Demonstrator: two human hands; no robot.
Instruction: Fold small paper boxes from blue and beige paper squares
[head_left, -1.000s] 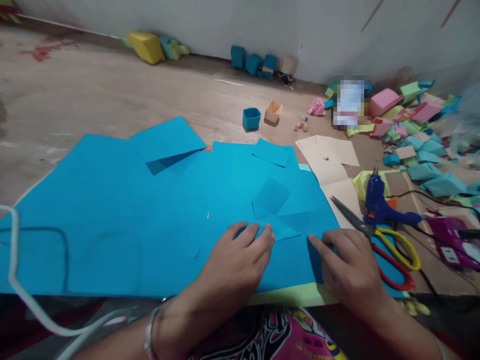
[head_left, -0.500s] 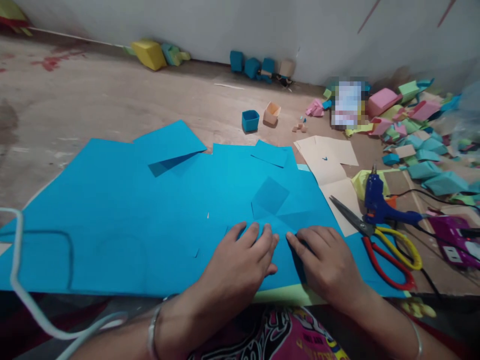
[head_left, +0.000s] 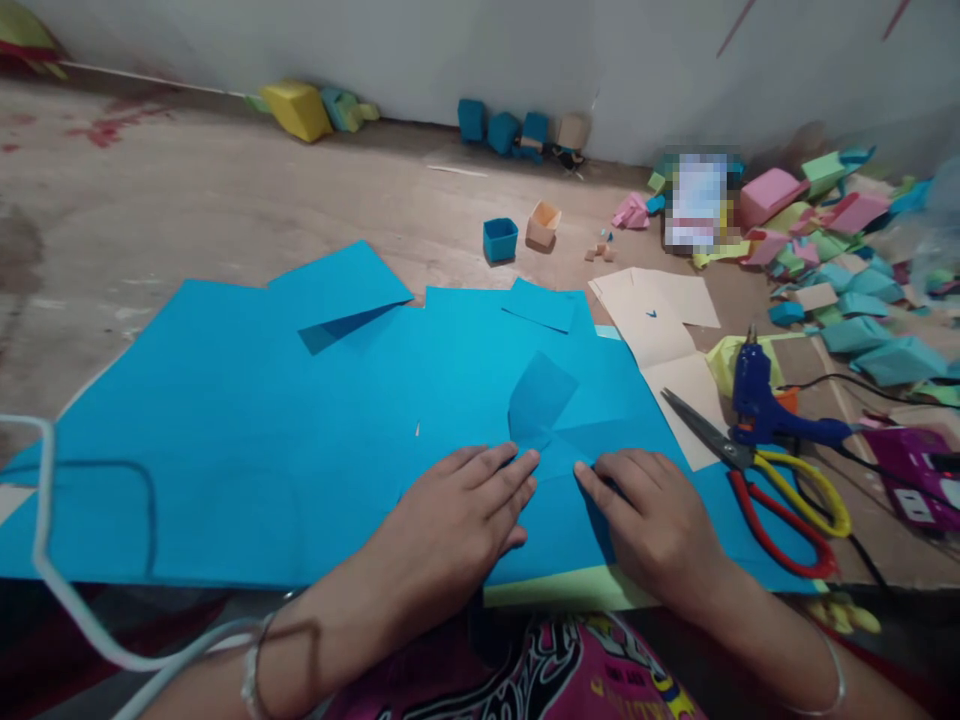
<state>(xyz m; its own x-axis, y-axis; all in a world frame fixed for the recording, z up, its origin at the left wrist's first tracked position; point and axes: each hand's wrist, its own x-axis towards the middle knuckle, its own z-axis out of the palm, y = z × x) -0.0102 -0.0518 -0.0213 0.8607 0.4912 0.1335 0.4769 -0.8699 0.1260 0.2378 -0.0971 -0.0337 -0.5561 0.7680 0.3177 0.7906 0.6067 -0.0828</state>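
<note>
A large sheet of blue paper (head_left: 262, 430) is spread in front of me. My left hand (head_left: 469, 510) lies on it palm down, its fingers stretched out and pressing a smaller blue piece. To its right, my right hand (head_left: 652, 510) has its fingers curled, gripping blue paper (head_left: 598, 525) whose dark edge shows under the thumb side. Just beyond my fingertips a small blue paper flap (head_left: 544, 392) stands partly raised. Scissors (head_left: 757, 470) with red and yellow handles rest right of my right hand, beside a blue glue gun (head_left: 776, 400).
Cream paper (head_left: 675, 350) lies behind the scissors. Two small open paper boxes, one blue (head_left: 500, 240) and one peach (head_left: 543, 224), stand farther back. Many folded paper pieces (head_left: 862, 290) crowd the right side. A white tube frame (head_left: 45, 530) curves at the left edge.
My left hand has shifted slightly left and flattened, its fingers stretching out. The small blue flap has bent up a little more. My right hand stays nearly in place.
</note>
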